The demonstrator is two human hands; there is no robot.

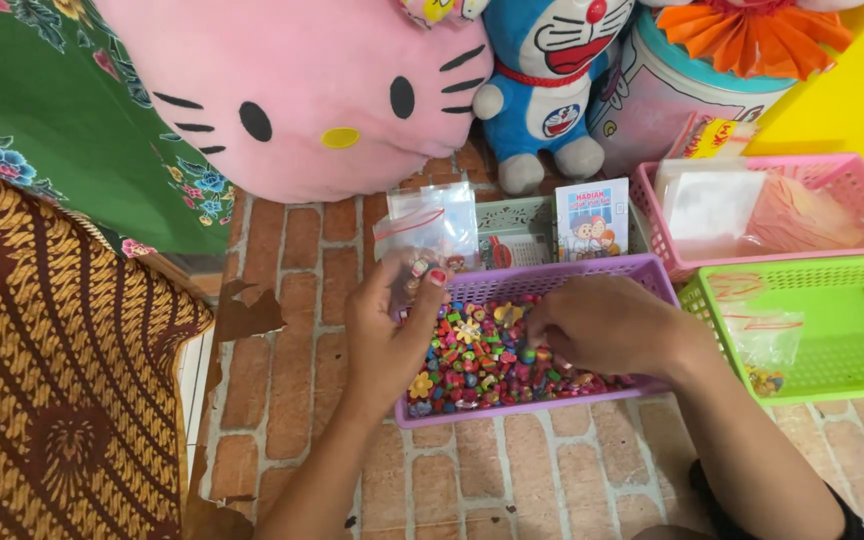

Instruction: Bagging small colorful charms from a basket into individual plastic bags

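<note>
**Hands over a tray of small beads**

Head view: looking down on a brick-patterned floor [552, 480]. At centre, a purple tray [562, 275] full of tiny coloured beads [477, 365]. Left hand [387, 335] at the tray's left rim, thumb and fingers pinched on a small clear bag [430, 232], held upright with its mouth up, seemingly to take pieces; a few coloured bits already visible in its bottom. Right hand [607, 325] curled over the beads, fingertips pressed together down among them, apparently pinching some, though the pieces under the fingers hidden. Tray set directly between both forearms, within easy reach.

To the right, a green tray [852, 340] just beside the purple one, holding another clear bag [764, 345] with a few pieces inside, laid flat. Behind it, a pink tray [842, 185] with white and pink sheets. Behind the purple tray, a small printed card [592, 220] standing upright. Along the back, a pink cat plush [302, 90] and a blue cat plush [547, 70]. Patterned cloth [52, 350] at left.
</note>
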